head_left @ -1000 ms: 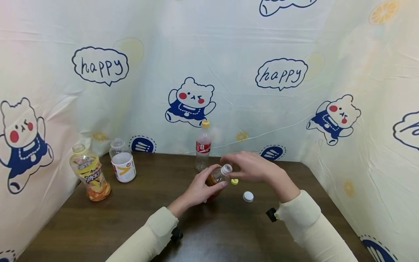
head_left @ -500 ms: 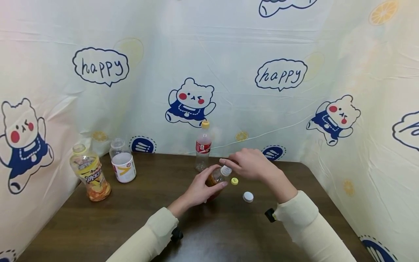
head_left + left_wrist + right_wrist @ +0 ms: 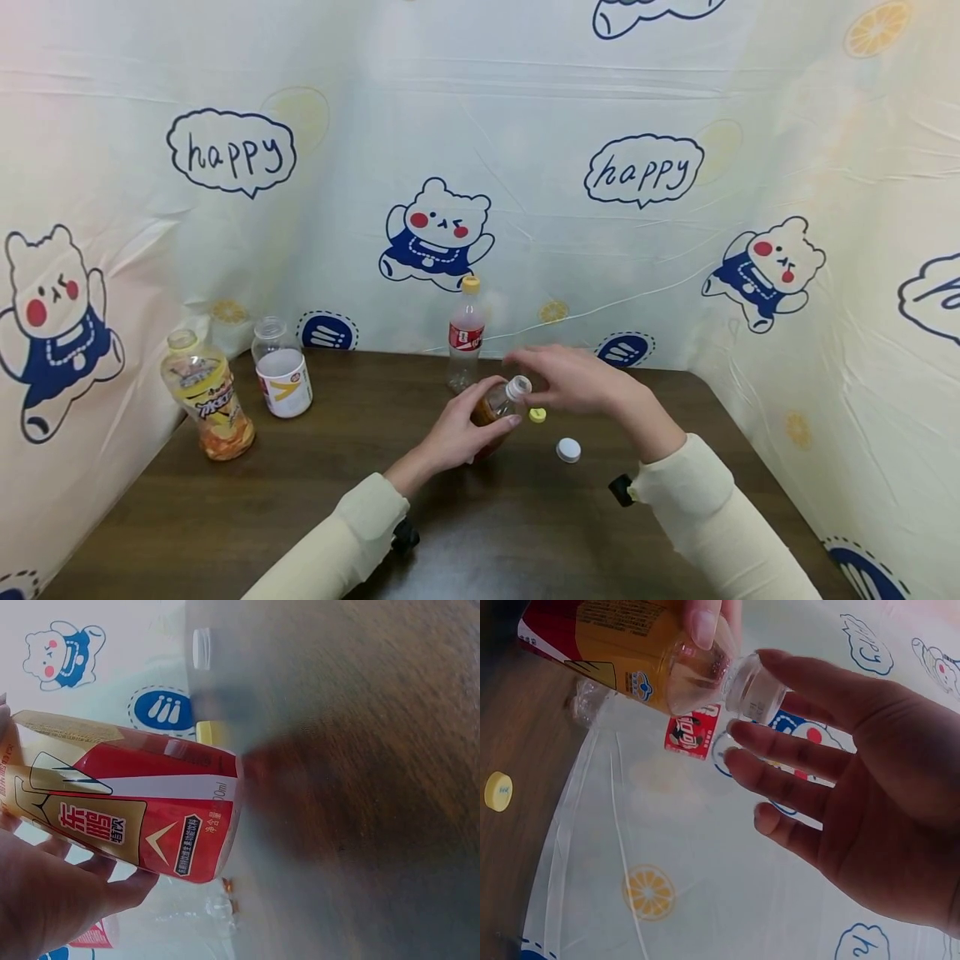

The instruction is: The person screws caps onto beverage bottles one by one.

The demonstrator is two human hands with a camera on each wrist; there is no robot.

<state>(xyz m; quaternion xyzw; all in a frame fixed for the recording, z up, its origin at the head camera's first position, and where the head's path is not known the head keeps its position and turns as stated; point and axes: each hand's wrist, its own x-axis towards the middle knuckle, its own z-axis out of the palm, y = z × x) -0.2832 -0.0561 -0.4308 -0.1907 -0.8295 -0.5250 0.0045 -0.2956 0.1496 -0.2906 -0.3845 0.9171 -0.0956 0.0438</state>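
Held tilted in the left grip [image 3: 454, 431]: a clear plastic bottle with a red-and-gold label [image 3: 150, 799], base toward the brown wooden bench [image 3: 300, 517]; touching or lifted, cannot tell. Between thumb and fingers of the right grip [image 3: 567, 381], spread and loose: the bottle's round whitish top [image 3: 518, 387], cap or bare mouth hard to tell.

Possible trouble: turning of the whole bottle during a twist, from a slack left hold; spilling of any contents, from too hard a squeeze at this tilt.

Compared with half a second ago: right grip opened out from over the top, leaving more of it in sight; no visible change in the left hold.

Below the right grip, a small round yellow cap [image 3: 537, 415]; nearer the person, a round white cap [image 3: 568, 451]. Behind the left grip, a clear yellow-capped bottle with a red label [image 3: 467, 337].
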